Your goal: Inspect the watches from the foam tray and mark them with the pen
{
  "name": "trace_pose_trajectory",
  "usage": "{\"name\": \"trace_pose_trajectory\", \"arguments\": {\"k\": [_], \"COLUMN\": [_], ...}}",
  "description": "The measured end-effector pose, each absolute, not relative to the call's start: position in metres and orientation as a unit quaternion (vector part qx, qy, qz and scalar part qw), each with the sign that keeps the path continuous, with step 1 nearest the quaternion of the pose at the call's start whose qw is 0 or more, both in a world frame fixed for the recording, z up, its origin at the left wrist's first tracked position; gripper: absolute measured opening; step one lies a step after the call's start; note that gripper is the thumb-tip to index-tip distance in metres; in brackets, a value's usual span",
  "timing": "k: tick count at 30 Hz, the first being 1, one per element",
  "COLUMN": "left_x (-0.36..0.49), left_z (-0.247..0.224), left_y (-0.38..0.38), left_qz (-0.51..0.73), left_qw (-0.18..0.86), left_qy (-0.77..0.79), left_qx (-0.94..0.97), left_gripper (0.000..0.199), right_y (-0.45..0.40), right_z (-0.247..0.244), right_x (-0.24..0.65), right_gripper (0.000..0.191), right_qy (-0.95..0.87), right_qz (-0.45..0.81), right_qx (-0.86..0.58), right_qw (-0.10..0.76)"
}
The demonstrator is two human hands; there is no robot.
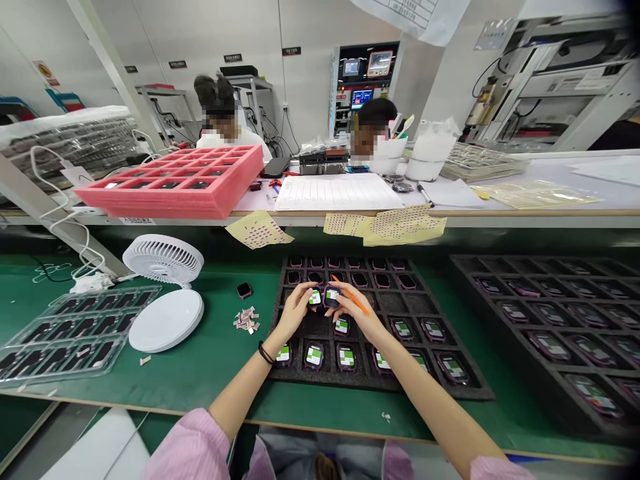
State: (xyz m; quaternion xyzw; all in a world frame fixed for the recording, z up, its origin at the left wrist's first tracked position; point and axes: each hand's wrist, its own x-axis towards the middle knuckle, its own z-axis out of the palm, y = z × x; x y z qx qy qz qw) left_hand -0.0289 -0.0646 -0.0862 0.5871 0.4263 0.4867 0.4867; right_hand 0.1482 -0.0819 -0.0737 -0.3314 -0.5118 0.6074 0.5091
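Observation:
Above the black foam tray (360,383) both my hands are raised, close together. My left hand (297,308) is closed on a smartwatch body (315,297) whose screen glows white and green. A second watch body (331,298), darker and partly lit, sits in the fingers of my right hand (361,319). That hand also holds an orange pen-like stick (357,301), slanting up to the left. Several watches lie in the tray's compartments: the near ones, such as this lit watch (346,357), show green and white screens, while the far ones are dark.
Another foam tray of watches (500,319) stands at right. To the left are a loose watch (245,290), small scraps (247,321), a white fan (167,319) and a clear plastic tray (107,363). A shelf with a pink foam tray (220,203) crosses ahead; two people sit beyond.

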Motion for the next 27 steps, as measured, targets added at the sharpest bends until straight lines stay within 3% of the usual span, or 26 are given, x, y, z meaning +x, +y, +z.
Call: {"name": "trace_pose_trajectory", "arguments": {"k": [27], "left_x": [-0.0287], "left_z": [-0.0889], "left_y": [-0.0660], "left_qz": [0.489], "left_qw": [0.505], "left_qy": [0.405], "left_qx": [0.584], "left_gripper": [0.039], "right_y": [-0.0806], "right_z": [-0.0775], "right_x": [0.1477], "right_gripper": [0.030], "right_qy": [-0.514], "right_qz": [0.578], "right_qx": [-0.349], "right_qw": [0.529]}}
